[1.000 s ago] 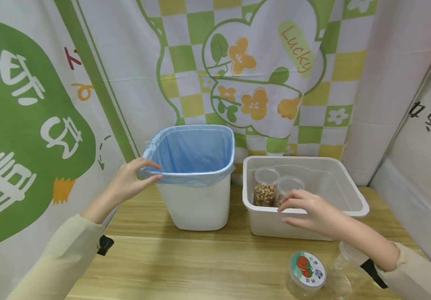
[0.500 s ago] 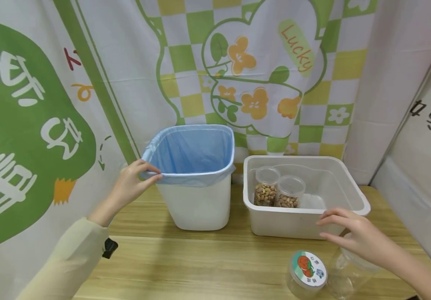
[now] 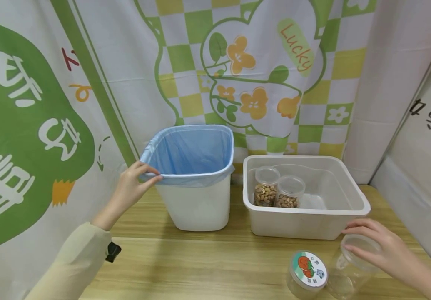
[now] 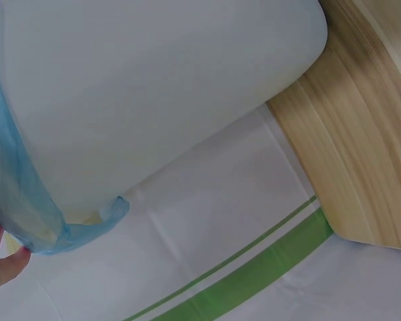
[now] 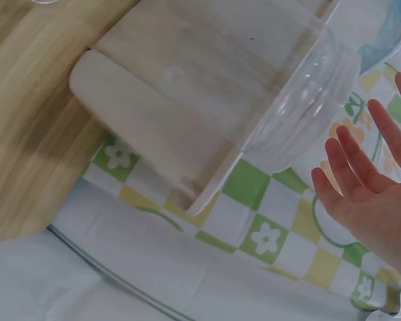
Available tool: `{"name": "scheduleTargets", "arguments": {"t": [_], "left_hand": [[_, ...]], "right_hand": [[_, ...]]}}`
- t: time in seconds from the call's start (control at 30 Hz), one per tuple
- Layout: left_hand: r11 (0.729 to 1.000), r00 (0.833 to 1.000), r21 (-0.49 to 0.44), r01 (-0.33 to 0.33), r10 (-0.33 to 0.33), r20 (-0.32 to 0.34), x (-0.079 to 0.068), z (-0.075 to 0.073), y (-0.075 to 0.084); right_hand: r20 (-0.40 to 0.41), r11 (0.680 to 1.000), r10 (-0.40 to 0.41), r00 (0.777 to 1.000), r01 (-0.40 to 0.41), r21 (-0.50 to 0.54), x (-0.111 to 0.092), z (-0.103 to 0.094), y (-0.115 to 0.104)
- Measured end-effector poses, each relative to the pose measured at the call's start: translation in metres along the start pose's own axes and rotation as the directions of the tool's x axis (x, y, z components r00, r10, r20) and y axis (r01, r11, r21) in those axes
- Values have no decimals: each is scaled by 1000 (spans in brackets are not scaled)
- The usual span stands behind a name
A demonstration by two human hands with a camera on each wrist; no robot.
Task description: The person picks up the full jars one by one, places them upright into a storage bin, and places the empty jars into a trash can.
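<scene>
At the front left corner of the white bin [image 3: 204, 208], my left hand [image 3: 132, 185] pinches the rim edge of the blue bin liner [image 3: 193, 150] between thumb and fingers. The left wrist view shows the liner [image 4: 20, 180] folded over the rim, with fingertips at its edge. On the right, my right hand [image 3: 385, 241] reaches over the top of a clear plastic jar [image 3: 344, 283], fingers spread. In the right wrist view those fingers are fairly straight and stand apart from the jar [image 5: 301, 107]. Beside it stands a jar with a tomato-printed lid [image 3: 309, 268].
A white tub [image 3: 294, 225] stands right of the bin. Inside its left end are two clear jars of nuts, a taller-looking one [image 3: 265, 193] and another [image 3: 289, 199]. The wooden table [image 3: 185, 266] meets printed curtains [image 3: 256, 83] at back and sides.
My right hand has moved from over the white tub's front rim, right and toward me, to the clear jar's top. My left hand stays at the bin rim, its fingers now against the liner.
</scene>
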State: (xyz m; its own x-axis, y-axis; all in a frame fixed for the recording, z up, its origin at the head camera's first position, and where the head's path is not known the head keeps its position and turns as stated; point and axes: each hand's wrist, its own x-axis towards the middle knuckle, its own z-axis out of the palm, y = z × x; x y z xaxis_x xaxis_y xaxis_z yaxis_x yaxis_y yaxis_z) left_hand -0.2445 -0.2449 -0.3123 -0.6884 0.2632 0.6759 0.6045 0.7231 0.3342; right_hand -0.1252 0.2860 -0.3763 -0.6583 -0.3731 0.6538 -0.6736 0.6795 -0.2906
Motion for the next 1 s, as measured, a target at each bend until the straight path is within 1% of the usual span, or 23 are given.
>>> {"name": "scheduleTargets", "arguments": {"t": [0.17,0.3,0.43,0.57,0.73,0.8,1.0], "left_hand": [[999,999,-30,37,-37,-11,-2,1,0],[996,998,-56,67,-68,-13,-3,3,1],[994,996,-71,86,-87,-19,-5,4,2],[992,995,-83,93,-95,-27,-6,6,2],[991,994,-89,102,-106,-32,-6,7,1],[989,993,-94,110,-114,-34,-6,7,1],[984,990,-122,133,-138,-37,-7,10,0]], "right_hand": [[-14,999,45,999,-45,-16,-14,-1,5],[11,993,110,994,-109,-33,-23,-1,7],[58,976,216,975,-214,-43,-33,-1,8],[83,961,275,958,-276,-7,-41,1,10],[73,966,252,965,-255,31,-49,4,14],[58,970,241,969,-243,29,-52,6,16],[39,960,275,961,-276,35,-58,12,19]]}}
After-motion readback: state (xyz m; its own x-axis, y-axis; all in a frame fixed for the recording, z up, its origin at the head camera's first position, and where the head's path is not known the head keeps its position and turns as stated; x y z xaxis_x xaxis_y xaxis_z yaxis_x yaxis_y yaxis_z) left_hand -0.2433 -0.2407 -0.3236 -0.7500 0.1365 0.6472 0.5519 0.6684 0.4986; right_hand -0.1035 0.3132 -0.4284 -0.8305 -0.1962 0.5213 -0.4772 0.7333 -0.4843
